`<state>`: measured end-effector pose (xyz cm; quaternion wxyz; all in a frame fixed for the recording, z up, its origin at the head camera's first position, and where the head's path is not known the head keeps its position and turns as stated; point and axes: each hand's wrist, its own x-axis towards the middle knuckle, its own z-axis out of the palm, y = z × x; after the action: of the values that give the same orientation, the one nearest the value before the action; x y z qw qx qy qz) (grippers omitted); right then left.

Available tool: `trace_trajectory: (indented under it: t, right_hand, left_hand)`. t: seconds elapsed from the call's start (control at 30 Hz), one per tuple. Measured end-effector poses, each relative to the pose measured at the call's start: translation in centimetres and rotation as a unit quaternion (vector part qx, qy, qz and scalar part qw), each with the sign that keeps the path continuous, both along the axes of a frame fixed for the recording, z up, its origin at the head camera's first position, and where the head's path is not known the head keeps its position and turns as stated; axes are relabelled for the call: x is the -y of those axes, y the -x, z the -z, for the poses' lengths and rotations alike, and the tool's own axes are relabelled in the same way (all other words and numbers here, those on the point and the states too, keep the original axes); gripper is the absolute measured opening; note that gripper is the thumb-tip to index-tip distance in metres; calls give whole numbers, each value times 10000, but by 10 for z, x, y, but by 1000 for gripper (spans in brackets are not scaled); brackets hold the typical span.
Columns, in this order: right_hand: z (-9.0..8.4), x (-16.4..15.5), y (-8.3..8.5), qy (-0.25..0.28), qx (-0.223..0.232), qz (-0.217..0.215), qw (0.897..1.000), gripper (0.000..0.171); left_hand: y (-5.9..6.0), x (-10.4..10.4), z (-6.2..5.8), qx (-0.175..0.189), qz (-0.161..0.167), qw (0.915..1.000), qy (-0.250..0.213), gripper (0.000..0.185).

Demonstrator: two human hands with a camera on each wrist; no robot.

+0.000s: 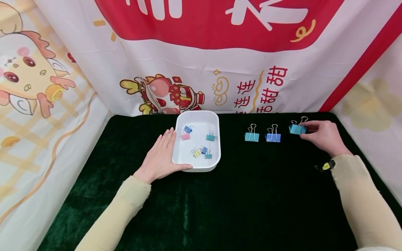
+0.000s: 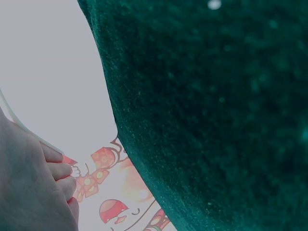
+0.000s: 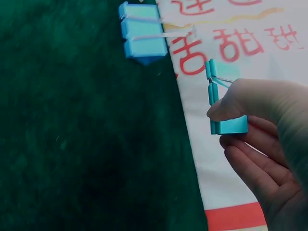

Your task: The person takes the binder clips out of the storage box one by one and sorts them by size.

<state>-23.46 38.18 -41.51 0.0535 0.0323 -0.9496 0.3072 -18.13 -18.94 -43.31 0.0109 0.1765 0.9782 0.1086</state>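
Note:
My right hand pinches a large teal binder clip at the back right of the table. In the right wrist view the thumb and fingers grip that teal clip by its body. To its left stand a blue binder clip and another teal binder clip, handles up. My left hand lies with straight fingers along the left side of a white plastic tub, thumb at its front rim. Inside the tub are several small clips, including a pink one, a yellow one and a teal one.
Dark green velvet cloth covers the table. A printed white curtain hangs right behind the back edge, and patterned cloth forms the left side. A small black and yellow item is at the right cuff.

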Motion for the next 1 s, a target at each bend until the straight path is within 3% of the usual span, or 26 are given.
trace_trajectory:
  t: [0.4,1.0]
  right_hand:
    - [25,-9,6,-53,228,-149,9996,38]
    - [35,-12,10,-250,431,-361,9981,40]
  left_hand:
    - [1,0,2,15,-79,10000,25,133]
    - [0,0,0,-4,-11,10000,6,133]
